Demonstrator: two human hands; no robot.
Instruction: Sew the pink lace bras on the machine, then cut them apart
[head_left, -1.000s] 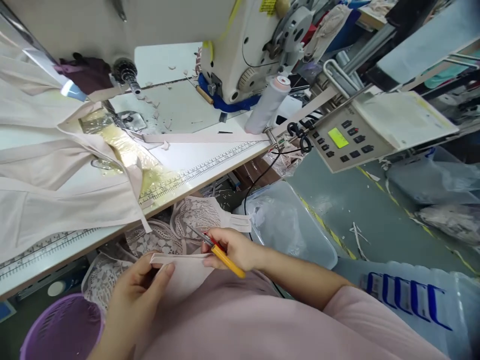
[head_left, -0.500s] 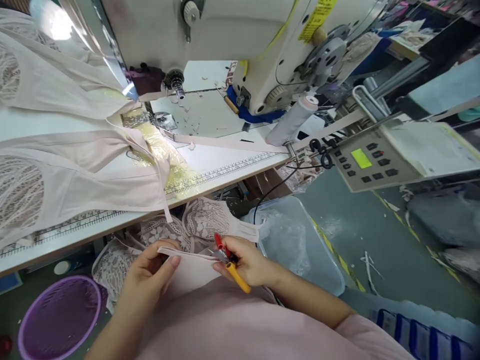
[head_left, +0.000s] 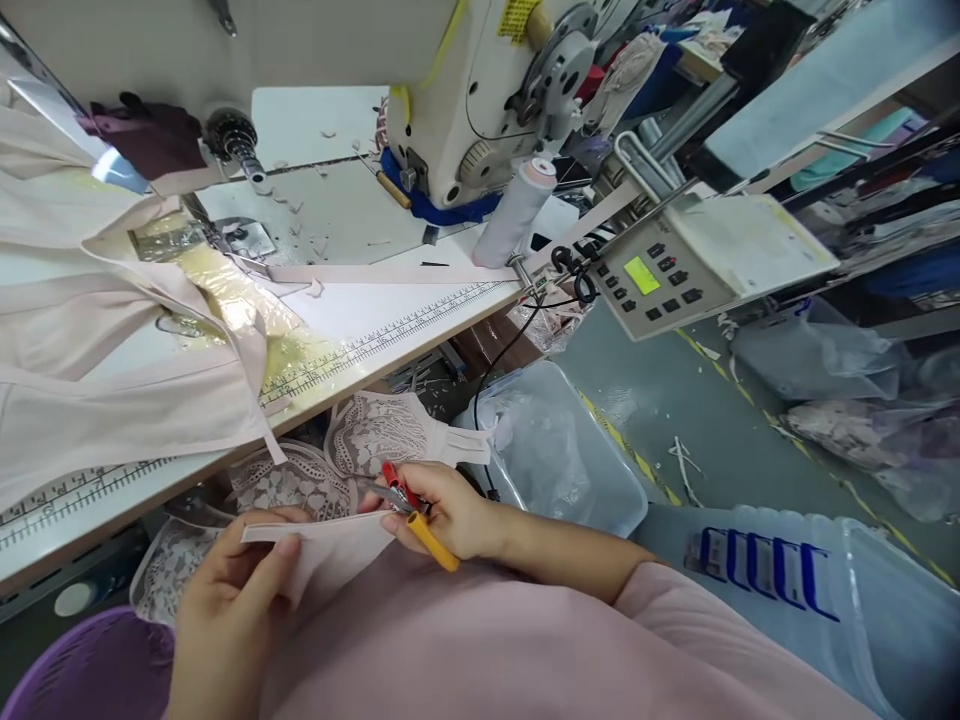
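Observation:
A strip of pale pink fabric (head_left: 334, 555) with a folded edge is pinched between the thumb and fingers of my left hand (head_left: 236, 590), close to my lap. My right hand (head_left: 454, 510) grips scissors (head_left: 433, 542) with one red and one orange handle. Their blades point left along the fabric's upper edge, where my right thumb also seems to touch the cloth. Just behind both hands, beige lace bra cups (head_left: 386, 432) hang below the table edge. Whether the blades are closed on any cloth is hard to see.
A sewing machine (head_left: 427, 120) stands on the white table (head_left: 360, 335), which has a printed ruler edge. Pale garments (head_left: 127, 410) lie at left. A control box (head_left: 652, 275), thread cone (head_left: 517, 215), clear plastic bin (head_left: 622, 480) and purple basket (head_left: 97, 665) surround the work area.
The view has swung to the right, so the table and machine sit further left. My left hand and the fabric's left end are further from the scissors; both hands keep their holds.

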